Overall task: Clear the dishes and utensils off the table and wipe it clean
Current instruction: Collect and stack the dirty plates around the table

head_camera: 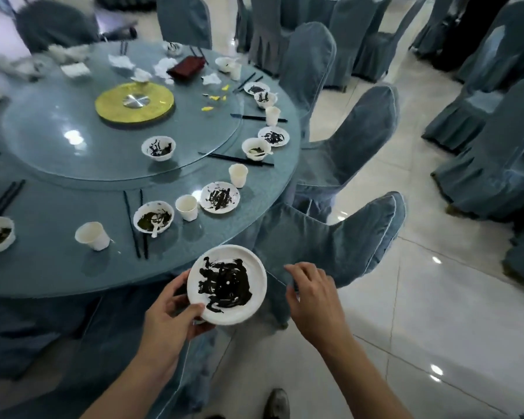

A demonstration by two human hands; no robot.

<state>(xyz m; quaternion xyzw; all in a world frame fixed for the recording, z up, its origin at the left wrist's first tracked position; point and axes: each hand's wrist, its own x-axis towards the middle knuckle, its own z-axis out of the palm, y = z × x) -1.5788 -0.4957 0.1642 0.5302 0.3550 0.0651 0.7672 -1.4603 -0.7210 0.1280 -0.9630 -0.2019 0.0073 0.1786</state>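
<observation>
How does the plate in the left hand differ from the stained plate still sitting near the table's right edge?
The held plate is off the table, gripped at its rim by the left hand and tilted toward the camera; the plate on the table lies flat beside a paper cup. The held plate's dark smear is one dense blotch; the table plate's is thinner, scattered streaks. Both are white, round and soiled with dark residue. The right hand holds nothing.

The left hand held a white plate smeared with dark sauce by its rim, just off the edge of the round counter. The right hand hovered beside it, fingers loosely curved, holding nothing. Dirty bowls, paper cups and black chopsticks lay across the blue cloth.
</observation>
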